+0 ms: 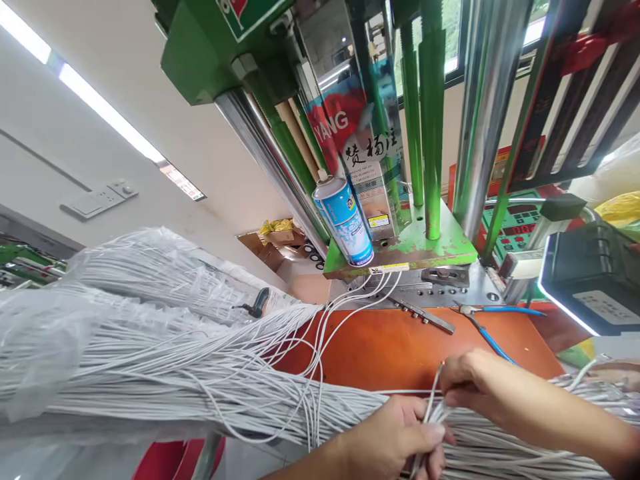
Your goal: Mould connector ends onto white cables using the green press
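Low in the head view, my left hand [400, 433] is closed around a few thin white cables [434, 412], the thumb lying over them. Just up and to the right, my right hand [467, 381] is closed, fingertips pinched at the upper end of these cables; its curled fingers partly hide the grip. Under and beside both hands runs a long, thick bundle of white cables [240, 393], partly wrapped in clear plastic [45, 347] on the left. Several strands rise from the bundle to the metal mould [430, 293] under the green plate.
A green press machine [430, 250] with steel columns stands ahead, a blue spray can [345, 223] on its plate. Blue-handled pliers [487, 332] and a metal bar [425, 315] lie at the orange table's [370, 353] far side. A black box-shaped device [595, 273] juts in at right.
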Action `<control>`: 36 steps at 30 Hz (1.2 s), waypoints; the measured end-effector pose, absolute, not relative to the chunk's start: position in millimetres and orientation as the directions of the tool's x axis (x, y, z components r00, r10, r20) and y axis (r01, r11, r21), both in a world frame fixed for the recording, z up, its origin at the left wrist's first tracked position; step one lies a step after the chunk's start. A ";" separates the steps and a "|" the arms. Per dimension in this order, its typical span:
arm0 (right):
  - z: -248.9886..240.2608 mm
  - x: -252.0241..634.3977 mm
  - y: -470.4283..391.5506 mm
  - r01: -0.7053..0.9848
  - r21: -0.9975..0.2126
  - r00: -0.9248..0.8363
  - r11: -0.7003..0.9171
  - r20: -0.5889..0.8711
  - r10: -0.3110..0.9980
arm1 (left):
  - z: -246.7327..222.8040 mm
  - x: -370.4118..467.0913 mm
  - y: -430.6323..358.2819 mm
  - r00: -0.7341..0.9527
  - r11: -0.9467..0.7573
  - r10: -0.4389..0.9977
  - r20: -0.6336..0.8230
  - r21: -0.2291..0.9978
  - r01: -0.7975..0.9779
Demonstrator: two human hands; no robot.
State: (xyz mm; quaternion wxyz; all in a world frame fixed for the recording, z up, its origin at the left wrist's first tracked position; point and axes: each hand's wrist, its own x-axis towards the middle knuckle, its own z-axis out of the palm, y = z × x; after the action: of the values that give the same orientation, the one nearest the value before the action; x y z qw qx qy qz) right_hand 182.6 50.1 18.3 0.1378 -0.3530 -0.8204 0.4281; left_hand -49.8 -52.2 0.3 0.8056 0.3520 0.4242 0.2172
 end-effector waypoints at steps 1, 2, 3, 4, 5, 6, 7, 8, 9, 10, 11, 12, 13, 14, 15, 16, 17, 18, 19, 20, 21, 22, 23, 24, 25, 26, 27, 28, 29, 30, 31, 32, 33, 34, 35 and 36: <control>20.0 179.2 55.9 0.444 -0.832 -0.720 0.332 -0.110 0.685 | 0.0 -46.2 -46.6 0.544 0.662 0.656 -0.523 0.746 -0.080; 20.6 175.0 60.3 0.442 -0.853 -0.679 0.278 -0.115 0.725 | 0.0 -41.3 -40.8 0.544 0.667 0.657 -0.522 0.739 -0.095; 20.0 170.5 63.0 0.448 -0.863 -0.588 0.232 -0.089 0.804 | 0.5 -35.6 -34.4 0.548 0.672 0.652 -0.524 0.734 -0.099; 18.2 165.9 64.1 0.455 -0.867 -0.473 0.203 -0.043 0.880 | 1.5 -29.7 -27.4 0.554 0.676 0.647 -0.523 0.730 -0.101; 15.4 161.6 64.0 0.447 -0.875 -0.401 0.187 -0.009 0.916 | 2.9 -24.3 -19.5 0.557 0.673 0.651 -0.516 0.732 -0.109; 11.5 158.1 63.1 0.421 -0.890 -0.388 0.177 0.000 0.922 | 4.5 -19.9 -10.5 0.550 0.662 0.666 -0.504 0.739 -0.125; 6.6 155.6 62.2 0.380 -0.909 -0.420 0.173 -0.003 0.908 | 6.0 -17.0 -0.6 0.533 0.646 0.689 -0.491 0.749 -0.145; 0.6 154.2 61.9 0.343 -0.923 -0.448 0.173 0.001 0.894 | 7.1 -16.0 10.0 0.503 0.624 0.719 -0.480 0.764 -0.163; -6.5 154.0 62.7 0.335 -0.923 -0.434 0.190 0.028 0.900 | 7.4 -16.9 21.0 0.460 0.595 0.754 -0.469 0.785 -0.174; -14.3 154.7 64.7 0.368 -0.900 -0.379 0.233 0.083 0.922 | 6.7 -19.5 31.9 0.408 0.562 0.788 -0.460 0.809 -0.173; -22.6 156.1 67.8 0.445 -0.849 -0.308 0.286 0.155 0.939 | 4.9 -23.3 42.1 0.356 0.531 0.818 -0.452 0.832 -0.163; -30.9 157.6 71.3 0.549 -0.767 -0.262 0.333 0.220 0.940 | 2.0 -28.0 51.1 0.310 0.504 0.841 -0.444 0.851 -0.148; -38.5 158.9 74.6 0.651 -0.664 -0.264 0.368 0.257 0.930 | -1.9 -32.8 58.5 0.272 0.480 0.858 -0.435 0.868 -0.127; -44.9 159.9 77.3 0.725 -0.562 -0.299 0.397 0.262 0.918 | -6.4 -37.3 64.1 0.243 0.460 0.871 -0.427 0.882 -0.100; -49.7 160.4 78.8 0.763 -0.485 -0.352 0.428 0.243 0.904 | -11.2 -41.1 67.8 0.225 0.450 0.877 -0.425 0.890 -0.071; -52.7 160.6 79.3 0.775 -0.445 -0.393 0.448 0.215 0.894 | -15.8 -43.9 69.8 0.217 0.447 0.877 -0.428 0.893 -0.044; -54.0 160.5 78.8 0.777 -0.440 -0.410 0.450 0.190 0.892 | -20.0 -45.9 70.5 0.217 0.446 0.875 -0.432 0.895 -0.018; -53.8 160.3 77.5 0.775 -0.461 -0.404 0.433 0.165 0.900 | -23.3 -47.1 70.2 0.220 0.449 0.871 -0.438 0.894 0.003; -52.7 159.9 75.9 0.774 -0.493 -0.381 0.396 0.137 0.914 | -25.5 -47.7 69.6 0.228 0.454 0.866 -0.445 0.891 0.015; -51.0 159.4 74.2 0.776 -0.523 -0.349 0.352 0.108 0.931 | -26.8 -48.0 68.9 0.242 0.461 0.859 -0.452 0.887 0.023; -49.4 158.8 72.7 0.779 -0.541 -0.328 0.318 0.081 0.941 | -27.0 -48.1 68.4 0.257 0.466 0.851 -0.458 0.884 0.033; -48.0 158.0 71.5 0.781 -0.546 -0.325 0.304 0.061 0.944 | -26.4 -48.3 68.3 0.266 0.465 0.847 -0.461 0.884 0.051; -47.2 157.0 70.6 0.783 -0.538 -0.337 0.311 0.053 0.940 | -25.1 -48.5 68.5 0.269 0.457 0.846 -0.460 0.886 0.076; -47.0 155.9 70.1 0.785 -0.523 -0.357 0.332 0.057 0.932 | -23.5 -48.9 69.0 0.267 0.448 0.847 -0.459 0.888 0.104; -47.3 154.8 69.8 0.785 -0.506 -0.378 0.357 0.065 0.923 | -21.9 -49.2 69.5 0.260 0.439 0.850 -0.458 0.889 0.131; -48.1 153.7 69.7 0.786 -0.490 -0.393 0.376 0.073 0.917 | -20.3 -49.5 69.8 0.246 0.432 0.855 -0.457 0.889 0.152; -49.1 152.7 69.6 0.787 -0.479 -0.401 0.389 0.081 0.912 | -19.2 -49.5 69.9 0.231 0.429 0.858 -0.458 0.888 0.166; -50.2 152.0 69.5 0.784 -0.476 -0.409 0.399 0.087 0.908 | -18.5 -49.4 69.6 0.219 0.433 0.859 -0.463 0.885 0.170; -51.3 151.4 69.4 0.776 -0.479 -0.420 0.410 0.092 0.903 | -18.3 -48.9 68.9 0.214 0.444 0.856 -0.471 0.881 0.165; -52.2 151.0 69.2 0.764 -0.488 -0.434 0.422 0.095 0.896 | -18.6 -48.2 68.0 0.212 0.456 0.851 -0.480 0.877 0.155; -52.9 150.8 69.0 0.748 -0.503 -0.448 0.432 0.097 0.889 | -19.4 -47.3 66.9 0.209 0.466 0.848 -0.487 0.873 0.144; -53.1 150.7 68.7 0.730 -0.522 -0.462 0.441 0.098 0.881 | -20.5 -46.2 65.7 0.202 0.473 0.847 -0.491 0.871 0.131; -52.9 150.7 68.6 0.713 -0.540 -0.473 0.446 0.099 0.876 | -21.7 -45.0 64.8 0.190 0.475 0.851 -0.490 0.872 0.118; -52.2 150.8 68.5 0.699 -0.559 -0.481 0.447 0.095 0.871 | -22.7 -44.1 64.1 0.172 0.471 0.858 -0.483 0.875 0.108; -51.1 150.9 68.5 0.683 -0.579 -0.490 0.445 0.089 0.867 | -23.5 -43.4 63.8 0.151 0.468 0.865 -0.479 0.878 0.103; -49.7 151.0 68.5 0.665 -0.602 -0.500 0.442 0.081 0.862 | -23.7 -43.4 63.8 0.143 0.465 0.868 -0.476 0.879 0.105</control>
State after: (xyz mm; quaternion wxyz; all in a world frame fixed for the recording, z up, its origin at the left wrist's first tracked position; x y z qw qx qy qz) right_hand 151.0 68.5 -49.7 0.1922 -0.4617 -0.8270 0.2569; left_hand -43.4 63.8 -23.7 0.6291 0.4192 0.5801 0.3032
